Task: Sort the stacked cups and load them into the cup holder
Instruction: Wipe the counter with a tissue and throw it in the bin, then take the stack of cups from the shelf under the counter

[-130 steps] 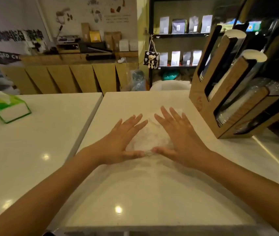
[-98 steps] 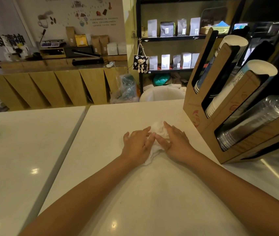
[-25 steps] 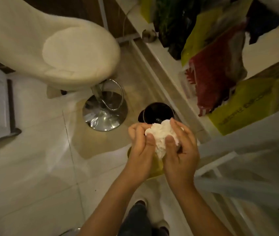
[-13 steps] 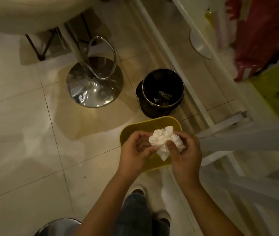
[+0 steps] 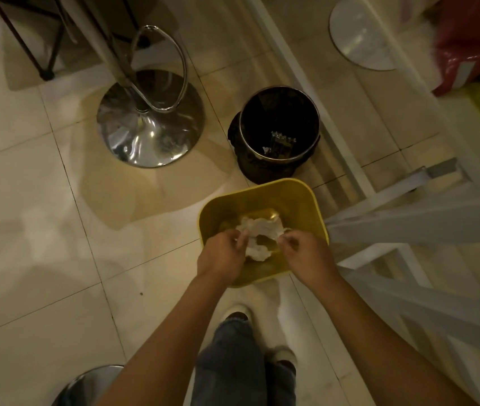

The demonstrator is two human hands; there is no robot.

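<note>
Two hands meet above a yellow bin (image 5: 306, 200) on the tiled floor (image 5: 28, 200). The left hand (image 5: 222, 256) has its fingers curled and pinches the left edge of a crumpled white tissue (image 5: 257, 232). The right hand (image 5: 306, 256) pinches the right edge of the same tissue with thumb and forefinger, its other fingers folded in. The tissue hangs stretched between them, over the open mouth of the bin, and part of it droops toward the bin's inside; whether it touches the bottom is hard to tell in the dim light.

Just beyond the yellow bin stands a round black bin (image 5: 277, 133) with a metal rim, some small scraps lying in it. The two bins are close together, nearly touching. To the left of the black bin is the chrome base of a stool (image 5: 151, 127) with a looped footrest above it. A second round metal base (image 5: 86, 385) shows at the lower left edge.

White frame bars (image 5: 408, 218) run along the right side, beside the yellow bin. A red bag (image 5: 467, 54) lies at the upper right. Below the forearms the person's jeans (image 5: 233, 361) and light shoes (image 5: 237, 313) point toward the yellow bin.

No cups or cup holder appear in this view.
</note>
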